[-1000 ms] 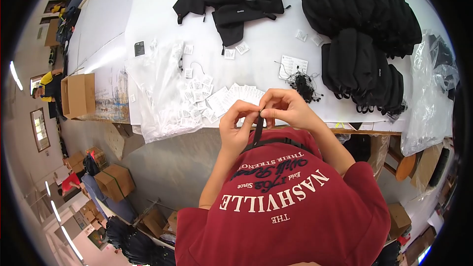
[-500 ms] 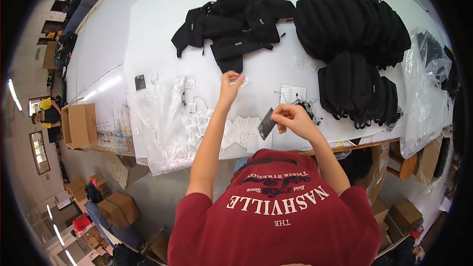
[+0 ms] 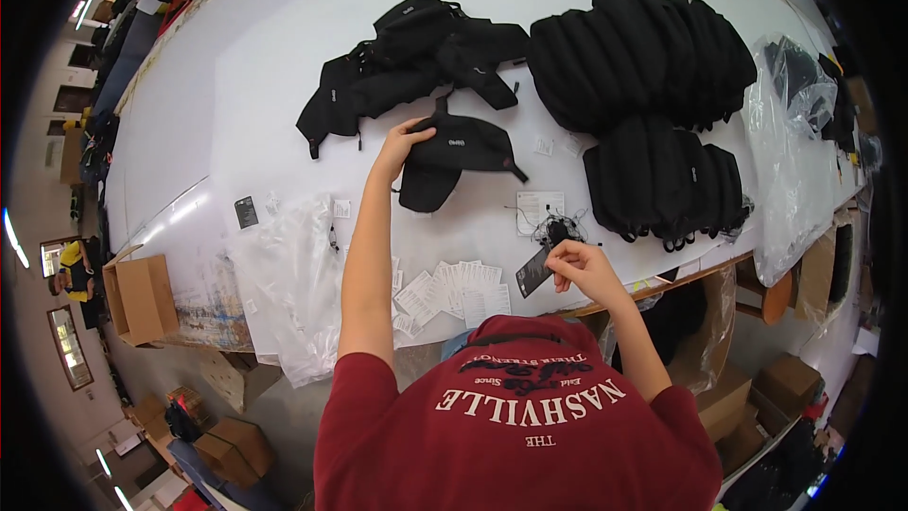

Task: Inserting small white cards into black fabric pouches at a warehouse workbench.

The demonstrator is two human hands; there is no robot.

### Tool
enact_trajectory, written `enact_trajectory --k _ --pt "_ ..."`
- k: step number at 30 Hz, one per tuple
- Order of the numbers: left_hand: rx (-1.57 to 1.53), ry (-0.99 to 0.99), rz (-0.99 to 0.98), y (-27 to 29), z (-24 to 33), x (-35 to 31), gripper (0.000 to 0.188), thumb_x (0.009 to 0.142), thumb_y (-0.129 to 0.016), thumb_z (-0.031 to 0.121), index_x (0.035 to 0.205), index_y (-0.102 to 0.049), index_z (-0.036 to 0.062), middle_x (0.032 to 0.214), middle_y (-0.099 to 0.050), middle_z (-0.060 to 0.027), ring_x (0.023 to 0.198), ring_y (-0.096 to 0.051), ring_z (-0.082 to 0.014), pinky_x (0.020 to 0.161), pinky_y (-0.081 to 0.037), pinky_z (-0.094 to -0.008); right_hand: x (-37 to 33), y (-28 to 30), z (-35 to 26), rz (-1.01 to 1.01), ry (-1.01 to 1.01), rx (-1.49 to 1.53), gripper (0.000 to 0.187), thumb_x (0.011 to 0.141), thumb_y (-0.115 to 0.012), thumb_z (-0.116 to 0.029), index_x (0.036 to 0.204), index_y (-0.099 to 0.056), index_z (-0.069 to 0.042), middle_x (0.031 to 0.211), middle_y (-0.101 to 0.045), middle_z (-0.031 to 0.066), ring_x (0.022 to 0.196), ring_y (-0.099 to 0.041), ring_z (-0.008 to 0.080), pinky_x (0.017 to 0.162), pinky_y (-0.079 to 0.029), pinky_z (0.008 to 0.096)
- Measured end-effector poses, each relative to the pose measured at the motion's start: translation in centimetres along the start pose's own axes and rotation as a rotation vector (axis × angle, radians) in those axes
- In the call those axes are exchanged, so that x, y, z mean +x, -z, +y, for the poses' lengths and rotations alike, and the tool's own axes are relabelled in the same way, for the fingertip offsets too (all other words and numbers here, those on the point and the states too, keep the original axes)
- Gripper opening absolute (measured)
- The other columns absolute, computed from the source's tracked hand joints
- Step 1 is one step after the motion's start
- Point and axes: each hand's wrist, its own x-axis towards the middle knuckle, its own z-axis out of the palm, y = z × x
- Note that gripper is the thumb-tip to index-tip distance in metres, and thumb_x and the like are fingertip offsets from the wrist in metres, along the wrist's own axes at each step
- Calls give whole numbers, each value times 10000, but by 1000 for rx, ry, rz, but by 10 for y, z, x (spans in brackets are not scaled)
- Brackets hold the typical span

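My left hand grips the left end of a black waist bag, which is held above the table on the near side of a loose heap of similar black bags. Between the thumb and fingers of my right hand is a black hang tag, near the table's front edge. Just beyond that tag lies a tangle of black cords, partly over a printed white sheet. White paper cards are fanned out between my forearms.
Stacked black bags fill the table's right side, beside clear plastic. A clear plastic bag spreads over the front left edge, with another black tag behind it. A cardboard box stands further left; a person is beyond it.
My left hand has taken hold of a black waist bag and drawn it away from the heap. My right hand still holds the black tag, now closer to the cords. The whole view has shifted slightly.
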Motion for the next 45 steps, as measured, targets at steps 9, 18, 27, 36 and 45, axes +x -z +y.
enact_trajectory --k 9,18,27,36,45 --pt "896 -711 79 -85 -37 -134 346 744 -657 72 1082 -587 69 1022 -573 -120 969 -532 -308 860 -420 -388 2 13 6 35 -52 -283 150 861 -616 -173 863 -618 -23 591 -569 7 518 -549 68 488 -438 211" --pt "1162 -677 -182 -130 -120 -230 295 669 -600 -3 914 -656 152 1378 -421 -53 1293 -332 -306 1052 -241 -472 -7 15 46 118 88 -776 157 776 -642 -193 821 -663 -43 550 -572 75 495 -557 214 529 -438 323" --pt "769 -519 156 -134 -104 -248 237 683 -685 93 916 -653 124 1172 -550 -41 1094 -436 -278 943 -299 -421 -5 -21 68 145 277 -613 131 806 -631 -191 876 -666 -85 569 -584 87 503 -561 225 506 -421 321" --pt "123 -182 143 -126 -99 -270 116 786 -690 74 868 -685 -7 798 -617 -37 712 -536 -98 656 -421 -236 -18 -52 57 152 499 -680 125 807 -645 -183 908 -679 -119 627 -591 85 550 -573 228 502 -420 330" --pt "33 -299 6 -117 -101 -289 67 811 -661 28 864 -667 -12 850 -584 -22 711 -546 -79 637 -429 -209 -22 -60 71 1 678 -820 91 803 -643 -168 870 -642 -106 636 -594 81 565 -573 255 522 -431 336"
